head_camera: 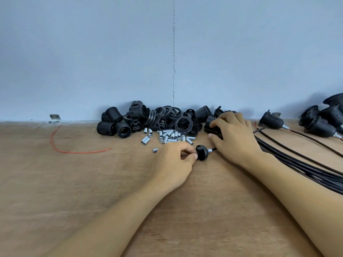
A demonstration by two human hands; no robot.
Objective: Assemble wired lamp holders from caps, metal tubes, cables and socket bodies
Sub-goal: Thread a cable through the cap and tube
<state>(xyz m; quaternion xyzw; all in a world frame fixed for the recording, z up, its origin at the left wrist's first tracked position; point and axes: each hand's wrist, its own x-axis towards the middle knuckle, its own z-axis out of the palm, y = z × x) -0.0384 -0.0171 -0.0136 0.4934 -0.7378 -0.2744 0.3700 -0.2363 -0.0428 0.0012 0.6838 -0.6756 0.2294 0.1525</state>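
Cap (201, 152) with tube (210, 150), threaded on a cable (215, 149), is pinched just above the counter (92, 182) in the left hand's (174, 160) tight grip, apparently held steady for joining, while a socket body (211, 125) at the pile's (148, 119) edge is clasped in the right hand's (235, 138) curled grip.

A black domed cap (201, 152) sits threaded on a thin black cable (214, 149), with a short silver tube (210, 150) butted against its right side. The left hand (174, 162) pinches the cable just left of the cap. The right hand (233, 134) grips a black socket body (211, 127) at the right end of a heap of ribbed socket bodies (148, 119) by the wall. Loose silver tubes (169, 136) lie on the counter before the heap. A bundle of black cables (297, 164) trails off right, with wired lamp holders (272, 120) beyond it.
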